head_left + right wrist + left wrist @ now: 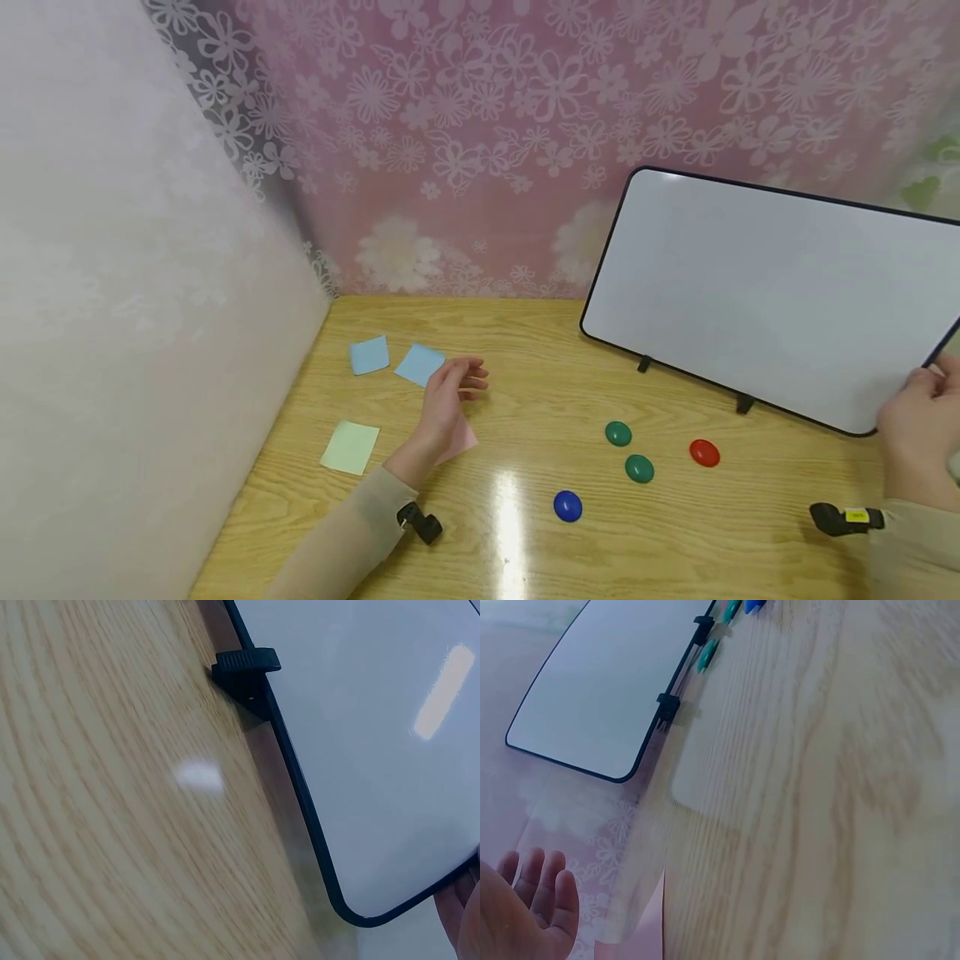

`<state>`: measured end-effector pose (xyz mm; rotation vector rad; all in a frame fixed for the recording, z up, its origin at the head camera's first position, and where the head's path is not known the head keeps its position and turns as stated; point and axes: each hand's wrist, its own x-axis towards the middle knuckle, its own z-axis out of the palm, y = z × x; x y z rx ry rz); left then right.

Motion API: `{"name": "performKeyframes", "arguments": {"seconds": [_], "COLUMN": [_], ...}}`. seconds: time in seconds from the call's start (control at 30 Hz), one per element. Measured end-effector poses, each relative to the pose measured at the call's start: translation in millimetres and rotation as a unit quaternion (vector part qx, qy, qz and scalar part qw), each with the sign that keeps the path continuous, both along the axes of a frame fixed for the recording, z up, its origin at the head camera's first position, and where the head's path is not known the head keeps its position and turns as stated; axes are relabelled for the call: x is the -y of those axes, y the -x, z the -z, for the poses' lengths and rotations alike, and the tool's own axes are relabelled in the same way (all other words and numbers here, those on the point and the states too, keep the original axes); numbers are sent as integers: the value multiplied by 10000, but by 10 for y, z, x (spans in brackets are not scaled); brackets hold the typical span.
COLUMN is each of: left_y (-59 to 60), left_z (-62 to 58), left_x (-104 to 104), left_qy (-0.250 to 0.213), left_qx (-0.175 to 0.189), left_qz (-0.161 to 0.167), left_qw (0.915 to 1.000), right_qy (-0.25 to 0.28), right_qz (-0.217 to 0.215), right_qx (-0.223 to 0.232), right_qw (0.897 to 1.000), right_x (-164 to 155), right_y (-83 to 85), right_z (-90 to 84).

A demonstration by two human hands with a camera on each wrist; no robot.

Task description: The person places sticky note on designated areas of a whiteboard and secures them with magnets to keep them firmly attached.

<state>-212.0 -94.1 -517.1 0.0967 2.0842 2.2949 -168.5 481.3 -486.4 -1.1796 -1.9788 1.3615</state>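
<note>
A whiteboard (772, 292) with a thin black frame stands tilted at the right on small black feet (244, 671). My right hand (918, 433) grips its right edge near the lower corner, thumb on the front; in the right wrist view only some fingers (454, 911) show at the frame. On the left, my left hand (446, 404) is held over the table with loosely bent fingers and nothing in them. A pink sticky note (461, 442) is partly hidden beneath that hand. Beside the fingers lies a blue sticky note (417, 365).
Another blue note (369, 356) and a pale green note (350, 447) lie farther left. Round magnets are on the wooden table (570, 567): two green ones (639, 468), a red one (705, 452) and a blue one (567, 506). A flowered curtain (465, 150) hangs behind.
</note>
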Motion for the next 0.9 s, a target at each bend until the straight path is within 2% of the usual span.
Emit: {"name": "performKeyframes", "arguments": {"seconds": [0.13,0.53,0.67,0.8,0.9], "left_y": [12,75,77,83,100], "left_z": [33,27,14,-37,-72], "left_x": [-21,-119,-100,-73,-78], "left_qy": [-99,-182,-86,27,92], "left_qx": [118,15,29,15,35], "left_qz": [31,67,72,41,88], "left_qw": [9999,9998,9999,10000,9999], "right_qy": [-132,-44,-218,-291,-155], "right_qz": [-47,64,-36,-201,-343], "right_qx": [118,-192,-188,-381,-442], "right_qw": [9998,9998,9996,9986,9983], "right_x": [-52,-92,-54,18,80], "right_y": [-8,15,45,94,124], "right_z": [23,42,49,75,87]}}
